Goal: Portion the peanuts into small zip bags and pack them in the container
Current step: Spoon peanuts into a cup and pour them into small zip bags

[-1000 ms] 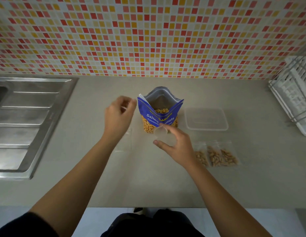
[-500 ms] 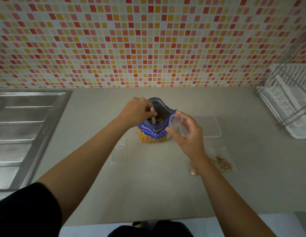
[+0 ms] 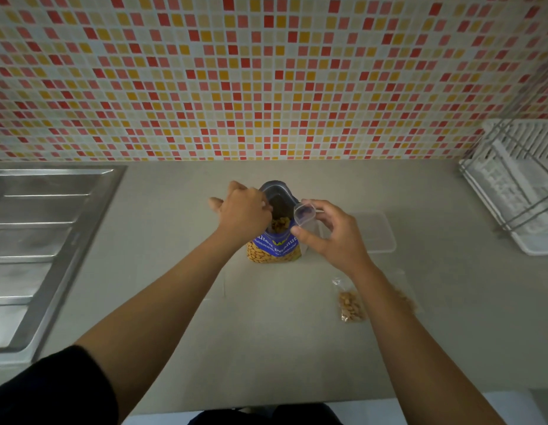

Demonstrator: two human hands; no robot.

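The left hand (image 3: 243, 210) curls inside the peanut bag (image 3: 272, 248) on the desk (image 3: 174, 302), its hold hidden. The right hand (image 3: 332, 237) pinches a small zip bag (image 3: 304, 213) open just beside it. Peanuts (image 3: 280, 223) could spill if they miss that narrow, floppy mouth.

Near counter (image 3: 266, 348) was open, left to right.
Peanut bag (image 3: 274, 250) stood centre, container (image 3: 377, 231) just right, filled zip bag (image 3: 351, 305) near-right, dish rack (image 3: 518, 191) far right.

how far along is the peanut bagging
Done: at least one filled bag lies on the counter. In hand: right hand holds a small zip bag open beside the peanut pouch, left hand at the pouch's mouth. Left: fill it, seal it, pack the container, which looks empty.
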